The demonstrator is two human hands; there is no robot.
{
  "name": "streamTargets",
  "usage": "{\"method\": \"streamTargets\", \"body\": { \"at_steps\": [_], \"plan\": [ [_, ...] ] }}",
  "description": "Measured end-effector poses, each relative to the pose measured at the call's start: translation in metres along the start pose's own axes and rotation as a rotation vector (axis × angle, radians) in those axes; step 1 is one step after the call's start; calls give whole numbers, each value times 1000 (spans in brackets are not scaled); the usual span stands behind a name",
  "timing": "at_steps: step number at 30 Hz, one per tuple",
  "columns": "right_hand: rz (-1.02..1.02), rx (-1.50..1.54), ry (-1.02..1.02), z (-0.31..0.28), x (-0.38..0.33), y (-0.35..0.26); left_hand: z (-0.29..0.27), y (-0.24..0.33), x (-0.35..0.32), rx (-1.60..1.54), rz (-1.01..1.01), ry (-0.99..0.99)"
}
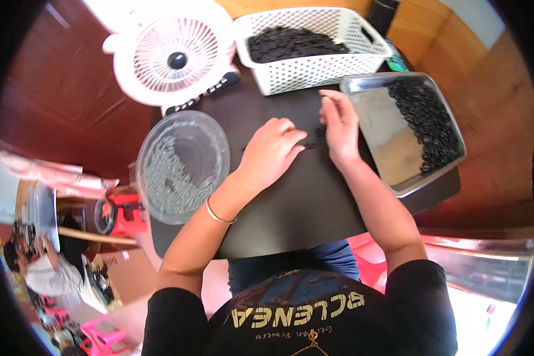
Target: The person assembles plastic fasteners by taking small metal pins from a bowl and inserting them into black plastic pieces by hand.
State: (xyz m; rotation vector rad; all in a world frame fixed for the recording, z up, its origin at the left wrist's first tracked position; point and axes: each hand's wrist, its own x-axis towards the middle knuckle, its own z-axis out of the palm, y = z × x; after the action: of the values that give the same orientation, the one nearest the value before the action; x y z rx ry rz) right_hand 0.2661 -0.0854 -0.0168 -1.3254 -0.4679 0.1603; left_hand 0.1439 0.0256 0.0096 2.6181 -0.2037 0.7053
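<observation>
Closest to the camera, the person's two forearms are reaching up over a dark surface (pixel 291 207), with the left hand (pixel 271 151) and right hand (pixel 340 127) lying near each other at its middle. Both hands are working on a few small black rings (pixel 312 141) between their fingertips; whether either is actually pinching one cannot be told. Such rings are probably light, thin and flexible, best picked up by the edge with fingertips. A steel tray (pixel 385 118) holding many more is sitting just right of the right hand, a white perforated basket (pixel 314 68) of them is standing behind, and a clear round dish (pixel 183 166) and a white fan (pixel 175 56) are crowding the left side.
</observation>
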Motion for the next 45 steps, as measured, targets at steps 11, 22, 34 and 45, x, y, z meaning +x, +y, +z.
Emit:
{"method": "streamTargets", "body": {
  "at_steps": [11,22,34,45],
  "plan": [
    [-318,-284,-93,-1,7,40,54,64,118,-13,283,8],
    [-313,-286,-66,15,-2,22,184,63,196,59,406,-142],
    [-309,-268,-71,11,-3,18,178,64,192,86,420,-232],
    [-208,243,-216,9,0,41,62,57,148,-1199,-169,-208]
  ]
}}
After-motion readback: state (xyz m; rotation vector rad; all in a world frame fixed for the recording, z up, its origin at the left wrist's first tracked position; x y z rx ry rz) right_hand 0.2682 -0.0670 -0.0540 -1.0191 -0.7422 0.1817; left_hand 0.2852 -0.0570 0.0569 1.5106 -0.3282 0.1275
